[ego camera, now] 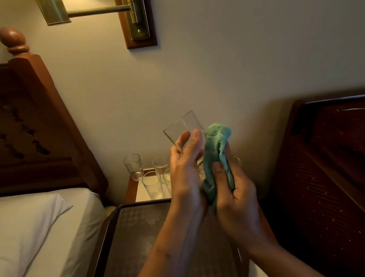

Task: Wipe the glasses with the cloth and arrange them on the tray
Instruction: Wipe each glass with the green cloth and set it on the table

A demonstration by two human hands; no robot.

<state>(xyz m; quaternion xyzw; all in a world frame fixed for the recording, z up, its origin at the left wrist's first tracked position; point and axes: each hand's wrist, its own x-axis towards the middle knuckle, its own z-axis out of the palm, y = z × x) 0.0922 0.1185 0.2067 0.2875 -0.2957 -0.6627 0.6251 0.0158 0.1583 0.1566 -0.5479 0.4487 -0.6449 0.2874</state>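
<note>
Up in the middle, the left hand [185, 175] has a clear glass [183, 126] pinched between thumb and fingers, tilted with its base toward the far wall. Right beside it, the right hand [233, 192] clenches a bunched green cloth [217, 140], the cloth's top touching the glass's right side. Down below, the dark patterned tray [124, 235] lies near, under both forearms. Beyond it, the other glasses [133, 167] stand upright together on the small nightstand [141, 192] by the wall. Bed [21, 231] on the left, wall lamp [53, 11] glowing overhead.
</note>
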